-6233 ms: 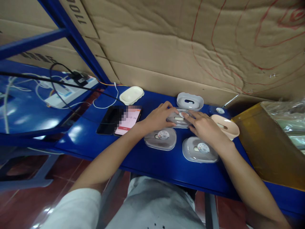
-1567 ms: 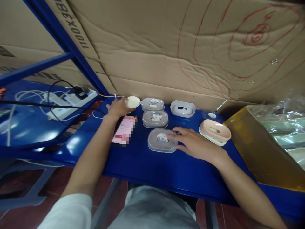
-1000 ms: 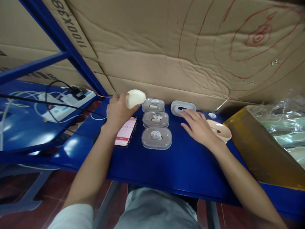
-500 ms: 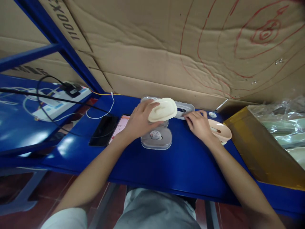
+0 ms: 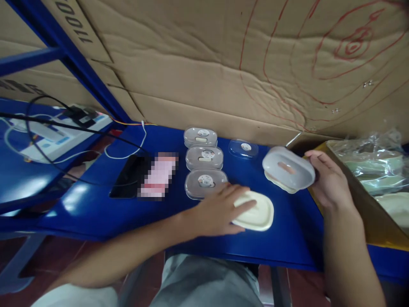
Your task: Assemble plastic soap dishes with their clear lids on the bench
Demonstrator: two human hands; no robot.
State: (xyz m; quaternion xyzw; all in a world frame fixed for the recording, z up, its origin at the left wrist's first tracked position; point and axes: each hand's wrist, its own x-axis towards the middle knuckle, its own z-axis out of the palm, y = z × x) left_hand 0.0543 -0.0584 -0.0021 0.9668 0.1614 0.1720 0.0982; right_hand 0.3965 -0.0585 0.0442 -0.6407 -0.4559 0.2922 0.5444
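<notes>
My left hand [image 5: 220, 209] grips the left side of a cream oval plastic dish [image 5: 260, 215], low over the front of the blue table, fingers across its top. On the right, my right hand [image 5: 332, 181] holds the right end of a grey oval tray with a slot [image 5: 300, 170], tilted. Under the tray shows the edge of a cream piece [image 5: 283, 184]; a pinkish patch is visible through the slot. A clear lid with a round sticker [image 5: 238, 149] lies behind, between the hands. Left of it, several clear-lidded oval boxes, the nearest box [image 5: 193, 183] partly behind my left hand, form a column.
Left of the boxes lie a phone with a blurred pink screen [image 5: 159, 175] and a dark phone [image 5: 126, 177]. Cables and a power strip [image 5: 38, 147] are further left. A carton [image 5: 377, 221] with bagged green and cream pieces stands right; cardboard [image 5: 191, 76] rises behind.
My left hand brought the cream dish from above the boxes toward the table's front and right. My right hand moved right with the grey tray. The clear lid now shows where that tray lay.
</notes>
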